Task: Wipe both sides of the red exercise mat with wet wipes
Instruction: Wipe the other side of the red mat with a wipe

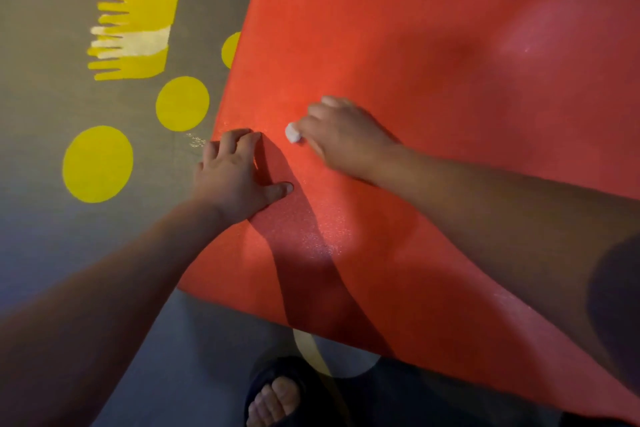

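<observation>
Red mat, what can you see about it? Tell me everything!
The red mat is a big flat sheet. It looks like foam, with a fine grainy surface that glints in places. It lies flat on the grey floor. The left hand presses on it near its left edge. The right hand holds a balled white wipe against it. Arm shadows cross it.

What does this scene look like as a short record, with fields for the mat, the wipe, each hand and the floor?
mat: red, flat on the floor
wipe: white wad, on the mat
right hand: holds the wipe against the mat
left hand: rests on the mat's left edge, thumb spread
floor: grey, with yellow dots and handprints
foot: sandalled, at the bottom edge
</observation>
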Demonstrator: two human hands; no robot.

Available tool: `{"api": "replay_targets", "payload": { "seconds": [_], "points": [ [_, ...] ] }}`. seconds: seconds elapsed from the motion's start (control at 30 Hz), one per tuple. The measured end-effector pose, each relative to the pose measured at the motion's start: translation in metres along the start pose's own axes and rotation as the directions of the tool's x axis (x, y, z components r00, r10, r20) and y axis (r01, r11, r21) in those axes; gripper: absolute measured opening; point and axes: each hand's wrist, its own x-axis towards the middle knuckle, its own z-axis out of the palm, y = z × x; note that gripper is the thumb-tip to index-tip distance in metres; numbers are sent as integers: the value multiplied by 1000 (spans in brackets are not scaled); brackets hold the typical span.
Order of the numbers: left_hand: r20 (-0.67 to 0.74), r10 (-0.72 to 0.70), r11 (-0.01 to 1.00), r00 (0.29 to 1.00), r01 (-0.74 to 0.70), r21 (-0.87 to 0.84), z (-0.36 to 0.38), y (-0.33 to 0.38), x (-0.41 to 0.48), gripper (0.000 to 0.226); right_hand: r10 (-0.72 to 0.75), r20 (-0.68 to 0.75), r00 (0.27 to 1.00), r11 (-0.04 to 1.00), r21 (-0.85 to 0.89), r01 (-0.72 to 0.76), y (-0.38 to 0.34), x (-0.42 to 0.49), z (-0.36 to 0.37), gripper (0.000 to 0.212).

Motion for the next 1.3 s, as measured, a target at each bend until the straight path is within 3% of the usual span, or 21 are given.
{"api": "replay_targets", "payload": {
  "seconds": [0.07,0.13,0.17,0.23,0.3,0.37,0.4,0.47,0.53,0.57,0.63,0.7,0.77,0.83,0.9,0.97,1.03,1.13,1.3],
  "points": [
    [12,1,1000,1000,-1,-4,-1,2,0,108,234,-121,965,969,-57,-242,26,21,-3,26],
    [20,-8,1000,1000,9,-12,-4,4,0,108,469,-192,862,871,-60,-487,41,40,-9,26],
    [17,-9,1000,1000,10,-13,-4,4,-1,108,493,-188,850,861,-39,-508,38,46,-6,26],
    [5,-10,1000,1000,10,-14,-6,4,-2,109,365,-113,924,930,13,-366,13,48,1,26],
    [2,-17,1000,1000,17,-9,-5,5,-3,106,37,-16,999,995,95,-36,-10,33,9,23],
    [-1,-17,1000,1000,17,6,-5,5,-3,106,-127,77,989,990,75,122,-11,25,6,21],
    [-2,-18,1000,1000,18,10,-5,5,-3,107,-99,55,994,995,30,97,-2,31,5,21],
    [8,-31,999,999,31,9,-4,6,-3,109,147,-98,984,988,-34,-151,25,50,6,24],
    [7,-46,999,999,46,7,-5,6,-2,106,393,-176,903,916,-14,-401,40,63,5,28],
    [1,-49,999,999,49,7,-5,6,-3,104,419,-174,891,906,11,-424,37,66,7,28],
    [-1,-57,998,998,57,-3,-6,5,-3,102,309,-116,944,950,82,-301,13,61,12,26],
    [17,-59,998,998,59,-6,-7,3,-3,102,43,8,999,984,173,-44,-10,38,13,24],
    [35,-54,999,998,53,8,-8,4,-3,104,-96,140,985,971,232,62,-14,16,3,19],
    [53,-65,998,996,64,29,-11,11,-2,104,-13,180,984,965,259,-34,-3,4,-15,16],
    [95,-98,994,991,93,54,-14,18,1,102,174,182,968,937,273,-220,17,-3,-40,19],
    [129,-77,994,989,65,93,-20,27,7,100,321,220,921,892,255,-372,38,-13,-70,18],
    [148,-40,996,988,27,86,-32,41,16,84,417,275,866,840,247,-483,57,-24,-92,11],
    [153,27,999,988,-33,39,-55,73,30,64,485,334,808,773,267,-575,80,-42,-112,12],
    [214,157,974,964,-187,128,-78,130,47,60,599,322,733,682,275,-678,121,-60,-112,12]
  ]
}}
